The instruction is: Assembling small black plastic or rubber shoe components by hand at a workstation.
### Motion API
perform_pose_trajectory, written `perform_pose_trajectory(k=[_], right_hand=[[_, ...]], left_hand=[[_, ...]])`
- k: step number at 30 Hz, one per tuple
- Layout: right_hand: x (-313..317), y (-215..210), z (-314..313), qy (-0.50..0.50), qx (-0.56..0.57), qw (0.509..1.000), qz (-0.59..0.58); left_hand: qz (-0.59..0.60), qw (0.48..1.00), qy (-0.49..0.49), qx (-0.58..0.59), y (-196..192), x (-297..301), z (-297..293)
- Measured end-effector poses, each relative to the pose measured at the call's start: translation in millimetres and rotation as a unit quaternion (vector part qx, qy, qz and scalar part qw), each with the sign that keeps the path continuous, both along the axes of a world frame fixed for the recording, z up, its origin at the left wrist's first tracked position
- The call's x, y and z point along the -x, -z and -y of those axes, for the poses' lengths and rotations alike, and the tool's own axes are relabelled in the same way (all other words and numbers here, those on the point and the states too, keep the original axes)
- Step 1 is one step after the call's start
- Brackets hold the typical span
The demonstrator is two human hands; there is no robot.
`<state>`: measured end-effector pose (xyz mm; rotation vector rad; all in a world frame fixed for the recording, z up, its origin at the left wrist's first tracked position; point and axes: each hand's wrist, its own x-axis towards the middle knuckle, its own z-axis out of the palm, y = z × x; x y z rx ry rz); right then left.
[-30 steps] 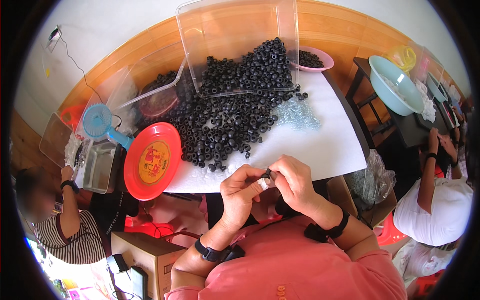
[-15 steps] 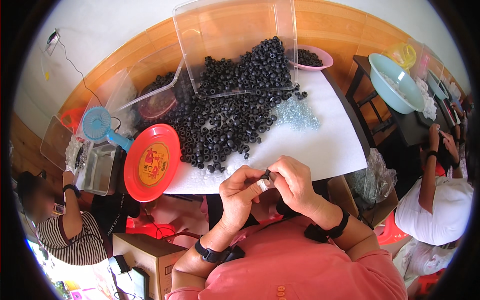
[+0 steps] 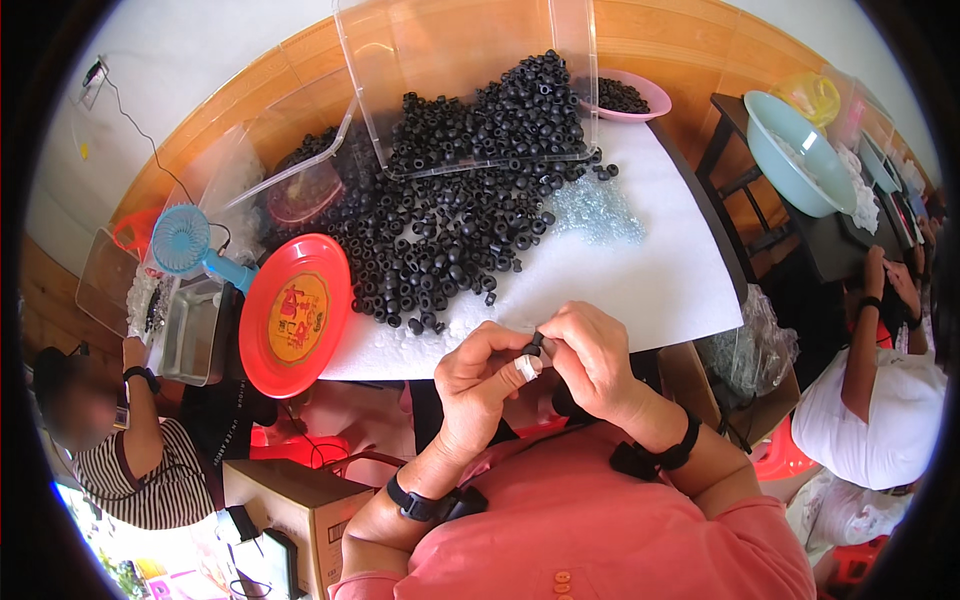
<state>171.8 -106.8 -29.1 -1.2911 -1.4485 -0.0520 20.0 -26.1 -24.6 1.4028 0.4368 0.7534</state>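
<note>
My left hand is closed at the table's front edge, thumb and forefinger pinching a small black piece, probably one of the black ring-like parts. White tape wraps its thumb. Against it, my right hand pinches at the same spot, its fingertips touching or nearly touching the piece; whatever else they hold is too small to make out. Beyond my hands spreads a heap of hollow black parts, spilling from a clear plastic bin tipped on its side. Right of the heap lies a patch of tiny clear, bluish pieces.
White sheeting covers the tabletop. A red plate and a blue handheld fan are on the left; a pink bowl sits behind. One person works at left, another at right. A cardboard box stands lower left.
The table and its contents have shifted slightly up and mostly left in the picture. Both hands stay together, with the right fingers a little changed and the black piece still between them.
</note>
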Motion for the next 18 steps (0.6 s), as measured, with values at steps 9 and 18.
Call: perform_pose_trajectory(k=[9, 18], right_hand=[[-2.5, -0.7, 0.4, -0.015, -0.011, 1.000, 0.014], [-2.2, -0.4, 0.7, -0.014, -0.002, 1.000, 0.006]], left_hand=[[0.004, 1.000, 0.001, -0.012, -3.3, -0.3, 1.3], [0.013, 1.000, 0.004, 0.002, -0.7, -0.2, 0.2]])
